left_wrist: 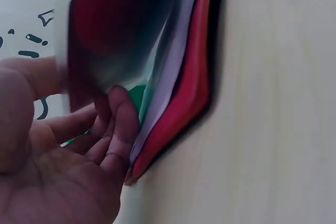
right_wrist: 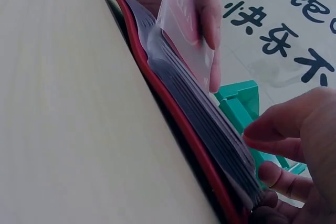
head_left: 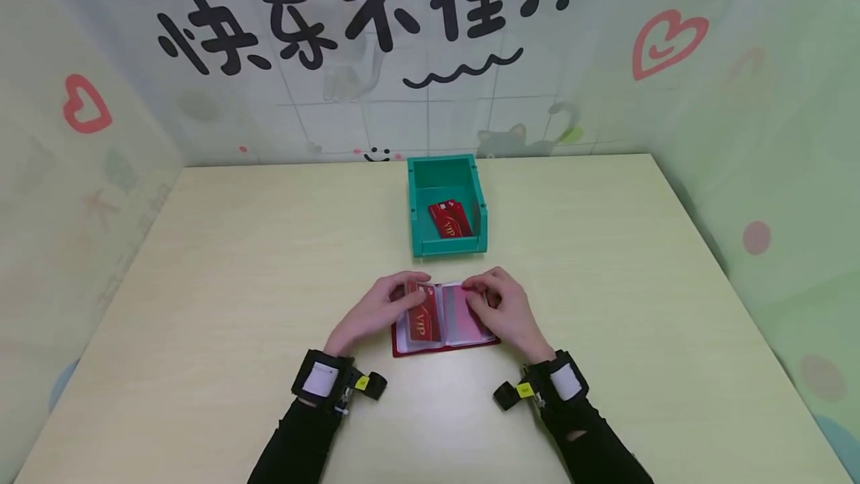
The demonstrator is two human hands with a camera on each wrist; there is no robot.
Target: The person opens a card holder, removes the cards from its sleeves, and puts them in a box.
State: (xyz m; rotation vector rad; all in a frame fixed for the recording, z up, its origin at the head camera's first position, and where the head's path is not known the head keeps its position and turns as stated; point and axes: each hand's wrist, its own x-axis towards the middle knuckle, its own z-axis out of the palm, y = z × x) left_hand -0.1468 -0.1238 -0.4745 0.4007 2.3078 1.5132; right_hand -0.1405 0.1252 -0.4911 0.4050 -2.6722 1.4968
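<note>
A card holder (head_left: 469, 320) with a red cover and clear plastic sleeves lies spread on the table. My left hand (head_left: 386, 305) grips its raised left sleeve page, thumb in front and fingers behind. Inside that page is a red VIP card (head_left: 423, 320); the left wrist view shows the dark red back of this card (left_wrist: 115, 30). At the right half, my right hand (head_left: 500, 308) curls its fingers about the upper outer edge of the stacked sleeves (right_wrist: 205, 103). Its thumb and fingertips sit right at the sleeve edges in the right wrist view.
Just beyond the card holder stands a teal bin (head_left: 446, 247), its low front facing me. Several red VIP cards (head_left: 451, 219) lie inside it. The pale wooden table (head_left: 255, 260) meets printed walls at the back and both sides.
</note>
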